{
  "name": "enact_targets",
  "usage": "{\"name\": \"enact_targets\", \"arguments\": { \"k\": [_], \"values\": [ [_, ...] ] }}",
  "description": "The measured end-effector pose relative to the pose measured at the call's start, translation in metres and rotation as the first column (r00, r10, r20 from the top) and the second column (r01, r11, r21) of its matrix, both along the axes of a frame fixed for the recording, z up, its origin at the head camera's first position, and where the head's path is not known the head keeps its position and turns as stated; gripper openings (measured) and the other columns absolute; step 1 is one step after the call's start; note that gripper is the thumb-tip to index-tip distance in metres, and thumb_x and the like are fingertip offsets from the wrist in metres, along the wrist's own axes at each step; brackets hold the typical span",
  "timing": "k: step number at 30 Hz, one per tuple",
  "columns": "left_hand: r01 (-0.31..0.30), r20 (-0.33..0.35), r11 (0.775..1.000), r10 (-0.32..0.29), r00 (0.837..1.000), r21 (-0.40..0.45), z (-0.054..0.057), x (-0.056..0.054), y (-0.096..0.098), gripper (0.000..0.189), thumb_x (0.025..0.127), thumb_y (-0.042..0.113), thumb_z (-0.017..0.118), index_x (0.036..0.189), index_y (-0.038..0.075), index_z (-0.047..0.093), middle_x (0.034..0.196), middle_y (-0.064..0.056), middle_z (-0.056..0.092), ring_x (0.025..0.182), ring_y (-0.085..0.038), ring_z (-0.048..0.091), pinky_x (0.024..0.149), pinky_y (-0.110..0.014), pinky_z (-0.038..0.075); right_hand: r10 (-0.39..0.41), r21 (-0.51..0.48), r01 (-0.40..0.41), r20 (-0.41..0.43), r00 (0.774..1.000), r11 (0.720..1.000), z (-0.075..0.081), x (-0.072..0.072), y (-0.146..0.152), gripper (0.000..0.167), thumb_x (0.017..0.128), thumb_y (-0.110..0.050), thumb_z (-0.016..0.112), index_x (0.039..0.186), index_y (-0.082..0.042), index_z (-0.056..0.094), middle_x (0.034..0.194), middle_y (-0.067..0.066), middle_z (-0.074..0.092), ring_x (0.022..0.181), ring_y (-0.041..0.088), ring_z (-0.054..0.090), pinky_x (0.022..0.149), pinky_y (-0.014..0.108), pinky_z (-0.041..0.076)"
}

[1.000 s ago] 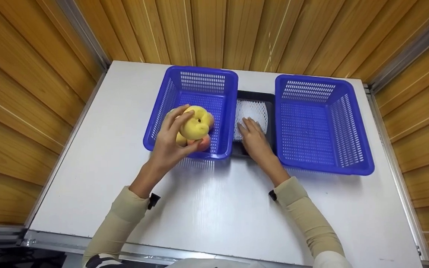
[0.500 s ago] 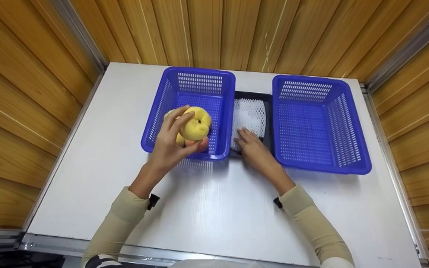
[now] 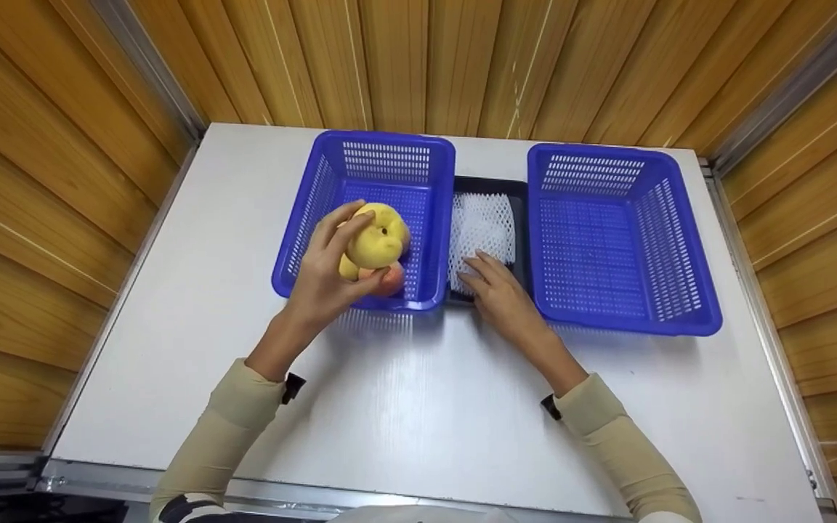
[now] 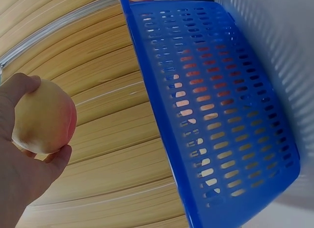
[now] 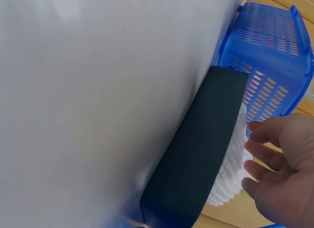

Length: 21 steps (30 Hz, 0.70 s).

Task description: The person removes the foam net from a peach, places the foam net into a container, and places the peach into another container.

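Over the near part of the left blue basket (image 3: pixel 442 218), my left hand (image 3: pixel 328 269) holds a yellow peach (image 3: pixel 375 240) between thumb and fingers. The left wrist view shows that peach (image 4: pixel 44 117) with a reddish side, raised above the basket's rim. Beneath it several more fruits sit in the basket, including a red one (image 3: pixel 389 280), partly hidden by the hand and peach. My right hand (image 3: pixel 502 298) has its fingertips right at the near part of the white foam netting (image 3: pixel 482 218). In the right wrist view the right fingers (image 5: pixel 267 154) are loosely bent and spread beside the netting.
A black tray (image 3: pixel 522 240) stands between the two baskets and bears the netting. To its right is a second blue basket (image 3: pixel 593 254) with no fruit visible inside. Both baskets and the tray stand on a white table (image 3: pixel 418 421) with wood-panelled walls (image 3: pixel 462 65) around it.
My right hand has drawn back from the middle of the foam netting to its near part. My left hand still holds the peach over the basket, nearly unmoved.
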<state>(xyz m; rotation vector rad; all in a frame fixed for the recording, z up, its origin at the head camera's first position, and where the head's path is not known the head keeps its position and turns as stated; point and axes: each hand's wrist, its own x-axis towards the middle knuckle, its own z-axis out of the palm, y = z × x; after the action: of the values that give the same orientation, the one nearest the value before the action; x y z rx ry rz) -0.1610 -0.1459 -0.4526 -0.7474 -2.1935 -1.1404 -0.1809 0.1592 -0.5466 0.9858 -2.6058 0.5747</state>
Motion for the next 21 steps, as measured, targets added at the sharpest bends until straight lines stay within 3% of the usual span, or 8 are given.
{"name": "enact_targets", "arguments": {
  "k": [7, 21],
  "values": [
    [0.023, 0.008, 0.997, -0.022, 1.000, -0.068, 0.005, -0.015, -0.008, 0.071, 0.074, 0.009, 0.090, 0.137, 0.008, 0.057, 0.144, -0.018, 0.050, 0.135, -0.032, 0.047, 0.109, -0.040, 0.048, -0.027, 0.030, 0.027, -0.013, 1.000, 0.999, 0.008, 0.006, 0.000, 0.042, 0.084, 0.011, 0.068, 0.125, 0.002, 0.068, 0.141, 0.021, 0.057, 0.138, 0.043, 0.046, 0.119, 0.051, 0.034],
    [0.007, 0.144, 0.973, 0.027, 0.989, -0.231, 0.011, -0.044, -0.025, 0.073, 0.076, 0.013, 0.088, 0.141, 0.013, 0.055, 0.148, -0.016, 0.047, 0.137, -0.035, 0.044, 0.108, -0.049, 0.049, -0.041, -0.015, 0.041, -0.006, 0.999, 0.999, 0.022, 0.013, 0.000, 0.044, 0.085, 0.008, 0.066, 0.128, 0.001, 0.066, 0.143, 0.021, 0.055, 0.136, 0.044, 0.046, 0.118, 0.048, 0.036]
  ]
}}
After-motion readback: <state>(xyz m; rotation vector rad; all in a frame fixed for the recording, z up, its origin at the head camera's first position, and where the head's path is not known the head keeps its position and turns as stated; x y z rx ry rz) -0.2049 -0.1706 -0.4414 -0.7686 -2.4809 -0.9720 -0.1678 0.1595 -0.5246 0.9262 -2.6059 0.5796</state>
